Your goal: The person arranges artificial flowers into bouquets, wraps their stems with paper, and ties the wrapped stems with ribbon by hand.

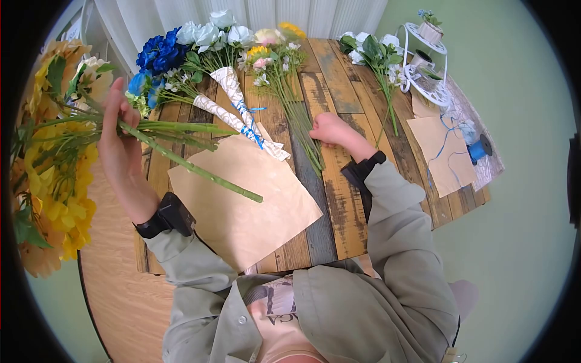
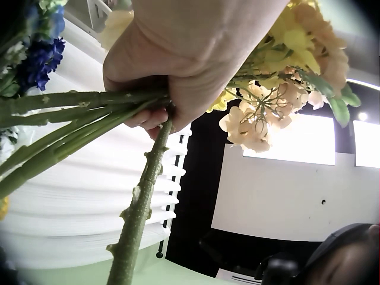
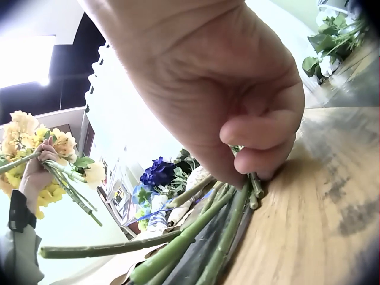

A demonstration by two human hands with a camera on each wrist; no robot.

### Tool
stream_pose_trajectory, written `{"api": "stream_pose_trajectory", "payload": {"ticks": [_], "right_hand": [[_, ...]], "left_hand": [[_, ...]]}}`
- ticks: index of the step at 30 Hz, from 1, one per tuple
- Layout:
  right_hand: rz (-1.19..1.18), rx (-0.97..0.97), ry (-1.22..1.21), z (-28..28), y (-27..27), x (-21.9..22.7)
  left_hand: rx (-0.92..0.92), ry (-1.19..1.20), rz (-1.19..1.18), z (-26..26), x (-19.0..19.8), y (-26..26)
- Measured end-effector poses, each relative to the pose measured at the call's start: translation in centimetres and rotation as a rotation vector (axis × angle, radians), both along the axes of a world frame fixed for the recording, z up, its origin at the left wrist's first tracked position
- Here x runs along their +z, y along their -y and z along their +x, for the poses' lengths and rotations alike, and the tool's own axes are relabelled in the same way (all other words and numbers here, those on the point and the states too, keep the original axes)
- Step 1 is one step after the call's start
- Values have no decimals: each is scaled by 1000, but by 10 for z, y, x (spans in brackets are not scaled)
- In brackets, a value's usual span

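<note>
My left hand (image 1: 119,142) grips a bunch of yellow and peach flowers (image 1: 75,206) by its green stems, held up at the left side of the table. The blooms hang outward to the left, and one thick stem (image 2: 135,219) angles away from the others toward the brown paper. With curled fingers my right hand (image 1: 334,130) pinches the stems (image 1: 301,124) of flowers lying on the table. Their pink, white and yellow heads (image 1: 270,54) point to the back. In the right wrist view, cut stem ends (image 3: 172,255) stick out below that hand (image 3: 237,113).
A square of brown paper (image 1: 242,206) lies on the wooden table (image 1: 345,224). Behind it are two wrapped cones (image 1: 233,91) with blue and white flowers. To the right are white roses (image 1: 381,54), a white wire stand (image 1: 426,85), more paper (image 1: 442,151) and a blue ribbon spool (image 1: 480,149).
</note>
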State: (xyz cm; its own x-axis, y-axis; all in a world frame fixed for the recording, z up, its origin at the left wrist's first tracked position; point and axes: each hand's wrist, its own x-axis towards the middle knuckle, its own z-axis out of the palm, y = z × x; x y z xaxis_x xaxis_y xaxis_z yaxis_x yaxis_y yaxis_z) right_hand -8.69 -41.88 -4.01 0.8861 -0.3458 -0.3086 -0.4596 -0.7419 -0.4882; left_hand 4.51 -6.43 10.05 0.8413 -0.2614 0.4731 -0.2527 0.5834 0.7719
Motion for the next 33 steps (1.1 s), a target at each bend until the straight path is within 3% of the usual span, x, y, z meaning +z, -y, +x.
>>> {"api": "stream_pose_trajectory", "payload": {"ticks": [6, 10, 12, 15, 19, 27, 31, 33], "right_hand": [[172, -61, 104, -7, 8, -2], [53, -106, 160, -13, 7, 1], [34, -55, 307, -14, 4, 3], [15, 83, 327, -5, 6, -11], [15, 93, 327, -3, 7, -16], [-348, -16, 227, -10, -5, -1], [-356, 6, 56, -4, -7, 9], [-213, 5, -42, -5, -10, 19]], "left_hand": [[-45, -36, -63, 6, -2, -5], [-38, -32, -65, 5, -2, -5], [-43, -46, -72, 5, -1, -4], [-25, -47, -78, 6, -1, -3], [-49, -60, -93, 7, -1, -6], [-14, -51, -108, 11, -4, -8], [-5, -63, -116, 11, -3, -9], [-19, -51, -122, 11, -2, -10]]}}
